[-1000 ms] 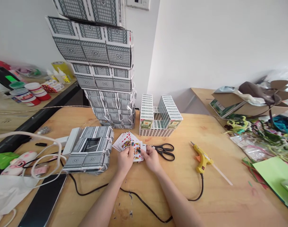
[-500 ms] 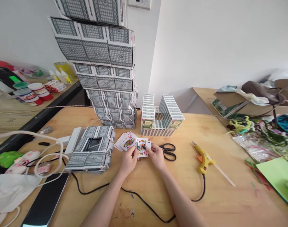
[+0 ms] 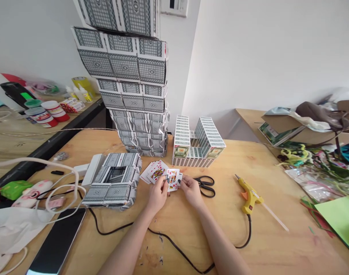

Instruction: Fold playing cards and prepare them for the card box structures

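Note:
Between my hands are playing cards, with a red king (image 3: 172,179) facing me on top. My left hand (image 3: 158,193) pinches the king's left edge. My right hand (image 3: 191,190) grips the right side, where a card marked A (image 3: 180,176) sticks out from behind the king. How many cards lie beneath is hidden. Just left of my fingers, a fan of loose playing cards (image 3: 154,172) lies face up on the table. Black-handled scissors (image 3: 206,185) rest beside my right hand, their blades partly covered by it.
A tall tower of folded cards (image 3: 142,95) rises behind, with a U-shaped stack of card boxes (image 3: 196,161) to its right. A flat card frame (image 3: 114,196) lies left. A yellow glue gun (image 3: 250,196) trails its black cord (image 3: 174,238) across the table. A phone (image 3: 58,242) lies front left.
The A card has slid lower behind the king and shows less at the top right. My hands keep hold of the cards. The whole view has shifted slightly.

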Demonstrator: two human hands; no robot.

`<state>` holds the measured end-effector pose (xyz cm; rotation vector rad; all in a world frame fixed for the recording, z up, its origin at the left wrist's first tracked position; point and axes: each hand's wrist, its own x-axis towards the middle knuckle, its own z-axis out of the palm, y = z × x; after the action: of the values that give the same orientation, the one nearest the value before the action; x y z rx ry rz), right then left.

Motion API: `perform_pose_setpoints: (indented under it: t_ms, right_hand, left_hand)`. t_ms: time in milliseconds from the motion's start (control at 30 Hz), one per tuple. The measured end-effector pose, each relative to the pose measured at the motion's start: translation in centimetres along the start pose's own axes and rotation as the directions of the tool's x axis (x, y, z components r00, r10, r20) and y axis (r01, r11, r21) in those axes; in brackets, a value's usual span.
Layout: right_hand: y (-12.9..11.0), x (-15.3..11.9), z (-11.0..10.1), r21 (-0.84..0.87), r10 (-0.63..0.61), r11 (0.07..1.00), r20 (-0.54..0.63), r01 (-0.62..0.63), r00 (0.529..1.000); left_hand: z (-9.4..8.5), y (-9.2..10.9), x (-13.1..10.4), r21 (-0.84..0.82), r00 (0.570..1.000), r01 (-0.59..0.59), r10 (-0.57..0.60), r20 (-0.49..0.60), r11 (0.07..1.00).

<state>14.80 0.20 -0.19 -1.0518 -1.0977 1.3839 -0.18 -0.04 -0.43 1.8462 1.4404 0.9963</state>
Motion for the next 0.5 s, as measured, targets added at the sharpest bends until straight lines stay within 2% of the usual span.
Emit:
perform_pose_setpoints:
  t_ms: [100,233,367,500]
  right_hand:
    - [0.4,0.0,0.3,-0.036,-0.037,0.999,-0.038,0.036,0.999]
    - [1.1,-0.3,0.7,-0.178,-0.117,0.980,-0.147,0.090,0.982]
    - [1.8,-0.5,1.0,-0.333,-0.177,0.939,-0.249,0.087,0.952]
    - [2.1,-0.6,0.9,-0.394,-0.209,0.916,-0.299,0.079,0.931]
  left_hand:
    - [0.3,-0.1,-0.3,0.049,0.999,-0.051,0.051,-0.003,0.997]
    - [0.7,0.0,-0.7,0.115,0.993,-0.118,0.120,-0.009,0.986]
    - [0.9,0.2,-0.9,0.180,0.979,-0.202,0.205,0.005,0.963]
    - [0.8,0.4,-0.9,0.228,0.961,-0.274,0.274,0.032,0.934]
